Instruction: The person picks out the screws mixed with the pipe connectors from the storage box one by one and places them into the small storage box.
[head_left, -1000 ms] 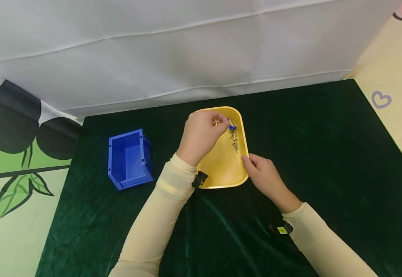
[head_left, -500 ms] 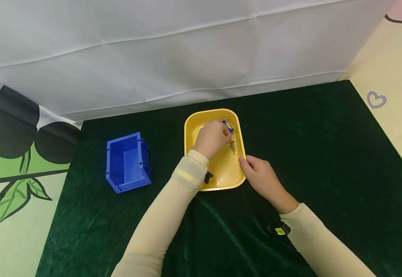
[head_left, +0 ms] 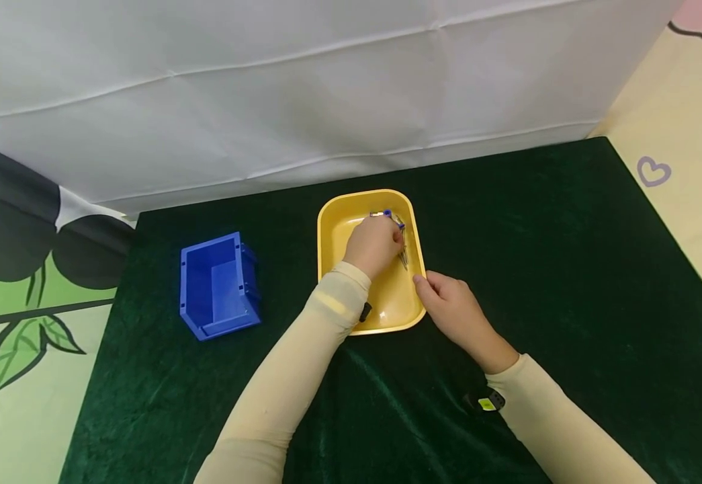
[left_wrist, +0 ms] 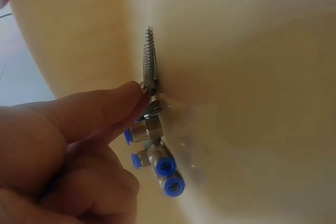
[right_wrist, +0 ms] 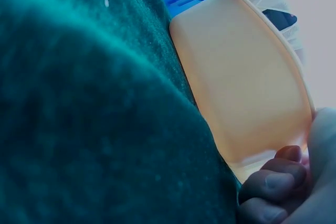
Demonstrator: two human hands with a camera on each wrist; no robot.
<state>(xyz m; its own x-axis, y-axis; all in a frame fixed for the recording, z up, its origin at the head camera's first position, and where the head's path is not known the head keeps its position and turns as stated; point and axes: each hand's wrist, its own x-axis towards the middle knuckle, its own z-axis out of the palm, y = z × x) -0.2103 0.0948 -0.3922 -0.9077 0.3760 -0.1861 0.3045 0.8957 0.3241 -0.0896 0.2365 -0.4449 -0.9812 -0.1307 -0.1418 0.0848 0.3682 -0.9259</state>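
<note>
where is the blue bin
In the head view, the blue bin sits on the green cloth, left of the yellow tray.

The head camera looked from above, forward and down, and covered the yellow tray [head_left: 394,306], the blue bin [head_left: 230,289] and much of the counter [head_left: 526,235]. The left wrist view was very close, into the tray beside the left hand [head_left: 373,245]. The right wrist view, low beside the right hand [head_left: 456,312], faced the tray's outer wall. All three views shared the tray; the head and right wrist views also shared the bin.
</note>
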